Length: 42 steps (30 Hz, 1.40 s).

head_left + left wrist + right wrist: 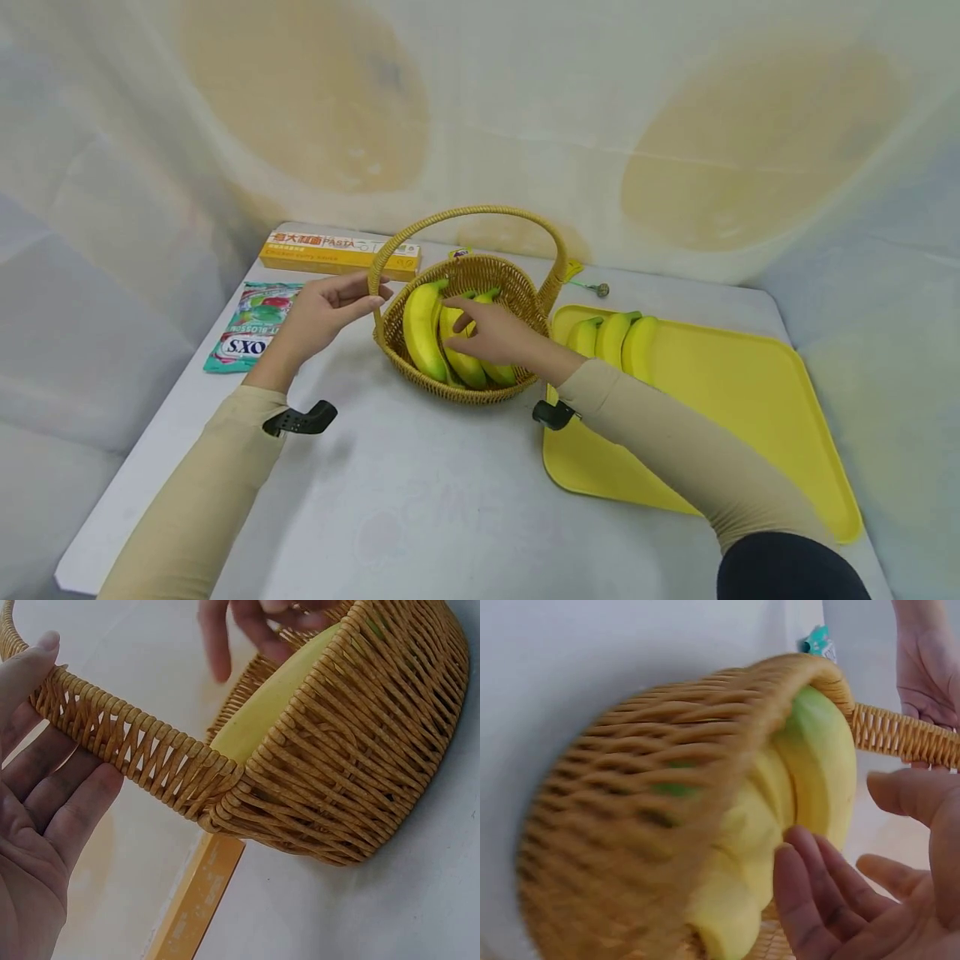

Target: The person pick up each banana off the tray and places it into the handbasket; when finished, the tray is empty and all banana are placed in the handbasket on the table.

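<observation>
A woven wicker basket (408,372) with a tall arched handle stands on the table. Several yellow bananas (422,333) lie inside it, their stem ends greenish. On the handle's left side, my left hand (321,312) holds it between thumb and fingers, as the left wrist view (45,795) also shows. My right hand (495,333) hovers over the bananas in the basket, fingers loosely bent and thumb apart. In the right wrist view its fingertips (799,862) are close to the bananas; whether they touch cannot be told. Nothing is gripped in that hand.
Right of the basket lies a yellow tray (720,400) bearing more bananas (615,339), partly hidden by my right arm. A pasta box (337,254) sits behind at left, a green candy bag (251,329) in front of it. A small stemmed item (600,289) lies behind the tray.
</observation>
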### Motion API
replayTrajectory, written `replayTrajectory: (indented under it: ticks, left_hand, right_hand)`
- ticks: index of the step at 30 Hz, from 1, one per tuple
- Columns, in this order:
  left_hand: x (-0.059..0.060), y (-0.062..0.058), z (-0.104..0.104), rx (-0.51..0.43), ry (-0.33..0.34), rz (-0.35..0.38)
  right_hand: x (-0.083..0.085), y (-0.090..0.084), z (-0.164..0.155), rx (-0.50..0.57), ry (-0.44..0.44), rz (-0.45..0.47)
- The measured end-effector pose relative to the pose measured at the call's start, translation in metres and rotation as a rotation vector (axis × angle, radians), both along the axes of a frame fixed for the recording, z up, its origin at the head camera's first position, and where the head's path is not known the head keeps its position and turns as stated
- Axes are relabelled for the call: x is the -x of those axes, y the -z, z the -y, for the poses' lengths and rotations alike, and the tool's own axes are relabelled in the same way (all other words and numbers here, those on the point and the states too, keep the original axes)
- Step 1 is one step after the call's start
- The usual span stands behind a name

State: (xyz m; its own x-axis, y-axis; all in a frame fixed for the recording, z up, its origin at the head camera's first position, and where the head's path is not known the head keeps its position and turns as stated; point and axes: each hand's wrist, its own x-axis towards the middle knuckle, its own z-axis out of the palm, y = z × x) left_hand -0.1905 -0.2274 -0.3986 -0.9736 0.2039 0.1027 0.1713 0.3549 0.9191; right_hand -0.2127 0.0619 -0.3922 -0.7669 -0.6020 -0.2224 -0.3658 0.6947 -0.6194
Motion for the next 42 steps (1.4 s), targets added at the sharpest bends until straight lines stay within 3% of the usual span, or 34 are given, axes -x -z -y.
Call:
replayTrajectory:
  ticks: [4,9,13,23,29,36,42]
  left_hand:
    - [-0.001,0.001,0.000,-0.017,0.006,0.001]
    - [-0.001,0.001,-0.001,-0.021,0.013,-0.006]
    - [0.001,0.001,-0.002,-0.020,0.011,-0.011]
    - [0.002,0.000,-0.002,-0.017,0.002,-0.011]
    - [0.000,-0.001,-0.002,-0.009,-0.014,0.000]
    - [-0.001,-0.002,-0.003,-0.010,-0.014,0.006]
    - [0.000,-0.001,-0.003,-0.008,-0.017,0.005]
  right_hand:
    - [-0.012,0.005,-0.023,0.071,0.066,-0.057]
    - [-0.027,0.010,-0.058,0.153,0.150,-0.197]
    - [-0.036,0.012,-0.093,0.192,0.212,-0.237]
    - [-0.040,0.034,-0.189,0.082,0.388,-0.251]
    - [-0.038,0.046,-0.231,-0.004,0.444,-0.174]
    - [-0.039,0.057,-0.246,-0.065,0.440,-0.005]
    - [-0.044,0.055,-0.246,-0.082,0.443,-0.001]
